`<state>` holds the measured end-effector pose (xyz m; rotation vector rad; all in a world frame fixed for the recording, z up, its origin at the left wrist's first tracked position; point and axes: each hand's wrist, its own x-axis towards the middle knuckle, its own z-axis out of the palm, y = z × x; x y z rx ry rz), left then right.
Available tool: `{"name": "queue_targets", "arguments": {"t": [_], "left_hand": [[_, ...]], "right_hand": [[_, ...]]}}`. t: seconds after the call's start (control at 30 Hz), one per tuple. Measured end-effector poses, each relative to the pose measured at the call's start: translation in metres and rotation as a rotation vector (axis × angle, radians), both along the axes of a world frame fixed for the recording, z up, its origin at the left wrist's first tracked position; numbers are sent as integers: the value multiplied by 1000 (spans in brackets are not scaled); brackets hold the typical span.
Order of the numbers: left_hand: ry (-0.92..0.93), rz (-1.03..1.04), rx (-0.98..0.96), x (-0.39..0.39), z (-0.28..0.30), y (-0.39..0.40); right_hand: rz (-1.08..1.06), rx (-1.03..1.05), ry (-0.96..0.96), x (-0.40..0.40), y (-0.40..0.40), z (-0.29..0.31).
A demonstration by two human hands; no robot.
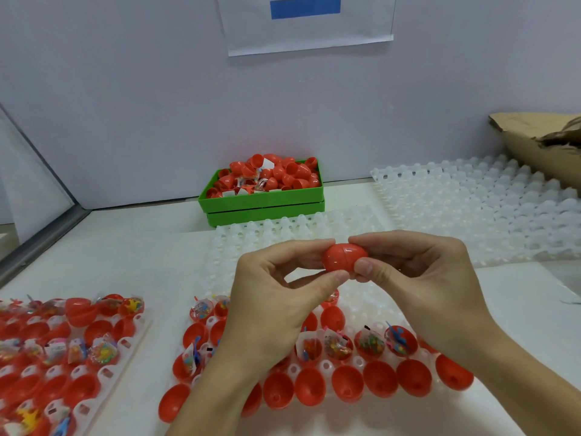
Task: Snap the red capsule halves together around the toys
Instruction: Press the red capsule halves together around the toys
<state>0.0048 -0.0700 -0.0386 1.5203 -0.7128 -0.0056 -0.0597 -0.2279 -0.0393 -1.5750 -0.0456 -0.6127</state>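
A red capsule (342, 257), its two halves joined with a seam down the middle, is held above the table at the centre. My left hand (276, 297) pinches its left end between thumb and fingers. My right hand (418, 278) pinches its right end the same way. Below my hands lies a white holder tray (355, 306) with rows of red capsule halves (311, 385). Some halves in it hold bagged toys (371, 343); others in the front row hold nothing.
A green bin (264, 202) heaped with red halves and bagged toys stands at the back. A second tray (125, 344) of filled red halves lies at the left. Bare white trays (471, 209) lie at the right, with a cardboard box (540, 143) behind them.
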Motion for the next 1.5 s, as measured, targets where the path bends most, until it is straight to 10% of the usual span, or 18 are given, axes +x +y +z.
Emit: {"name": "queue_targets", "arguments": {"t": [0.43,0.93,1.5], "left_hand": [[-103,65,83,-2,-1,-1],[36,-64,49,-2,-6,-5],[141,-58,-136,-13,-12,-15]], "right_hand": [[15,-2,3,2,-1,-4],[600,455,101,5,-4,-10],[224,183,42,2,8,-14]]}}
